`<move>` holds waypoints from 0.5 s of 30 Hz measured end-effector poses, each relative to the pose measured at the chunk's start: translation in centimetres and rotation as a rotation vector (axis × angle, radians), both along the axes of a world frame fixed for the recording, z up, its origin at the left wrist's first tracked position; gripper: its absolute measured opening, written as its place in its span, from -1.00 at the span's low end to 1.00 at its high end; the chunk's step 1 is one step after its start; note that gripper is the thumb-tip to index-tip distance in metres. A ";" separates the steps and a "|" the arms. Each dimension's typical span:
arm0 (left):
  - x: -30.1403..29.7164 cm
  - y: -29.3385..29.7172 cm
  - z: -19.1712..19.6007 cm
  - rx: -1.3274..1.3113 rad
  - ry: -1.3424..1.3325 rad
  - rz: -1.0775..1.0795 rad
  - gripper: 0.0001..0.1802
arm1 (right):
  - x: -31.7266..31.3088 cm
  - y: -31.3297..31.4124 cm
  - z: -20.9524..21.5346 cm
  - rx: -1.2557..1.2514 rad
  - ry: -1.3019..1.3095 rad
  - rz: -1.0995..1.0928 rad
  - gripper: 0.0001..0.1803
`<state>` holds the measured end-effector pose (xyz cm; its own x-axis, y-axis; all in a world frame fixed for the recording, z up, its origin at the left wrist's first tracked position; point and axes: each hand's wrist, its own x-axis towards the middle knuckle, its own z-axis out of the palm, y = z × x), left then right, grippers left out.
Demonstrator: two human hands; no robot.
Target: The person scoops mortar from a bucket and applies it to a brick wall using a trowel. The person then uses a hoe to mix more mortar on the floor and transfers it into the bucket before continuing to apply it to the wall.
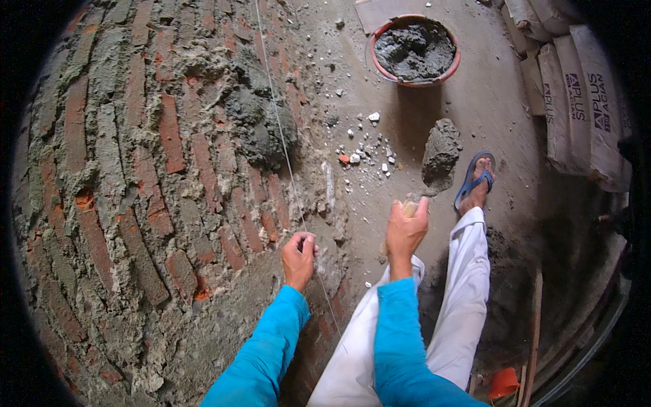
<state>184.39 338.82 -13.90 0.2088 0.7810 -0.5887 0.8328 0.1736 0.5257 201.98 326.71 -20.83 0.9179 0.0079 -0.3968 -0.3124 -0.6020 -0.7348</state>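
Observation:
My left hand [298,261] is closed in a pinch at the thin pale string [277,102], which runs along the brick wall [173,132]. In my right hand [405,234] is a trowel, gripped by its light wooden handle [409,207]. A thick heap of wet grey mortar [442,154] covers its blade. The wall shows red bricks with rough grey joints. A large dark patch of wet mortar [261,112] sticks to its upper right part, beyond my left hand. Further ahead, a round reddish-rimmed tub [458,57] holds more wet mortar.
Several stacked paper sacks [576,102] stand at the far right. Small white rubble [369,150] litters the floor beside the wall. My foot in a blue flip-flop [475,180] is right of the trowel. An orange object [503,383] and wooden strips [534,332] lie at lower right.

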 end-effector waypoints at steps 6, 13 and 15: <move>-1.2 0.9 -0.3 0.031 -0.077 -0.045 -0.81 | -9.2 10.0 1.2 0.133 0.463 0.446 -0.71; -1.0 0.3 -0.1 0.022 -0.094 0.020 -0.82 | -3.9 -3.5 1.8 0.196 0.327 0.456 -0.56; -0.5 -0.3 -1.1 0.050 -0.044 -0.002 -0.82 | 1.6 -5.9 1.1 0.115 0.384 0.588 -0.39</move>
<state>183.86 338.54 -15.02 0.2352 0.8087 -0.5391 0.8093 0.1442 0.5694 203.62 320.85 -19.73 0.5441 0.5203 -0.6583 -0.2088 -0.6759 -0.7068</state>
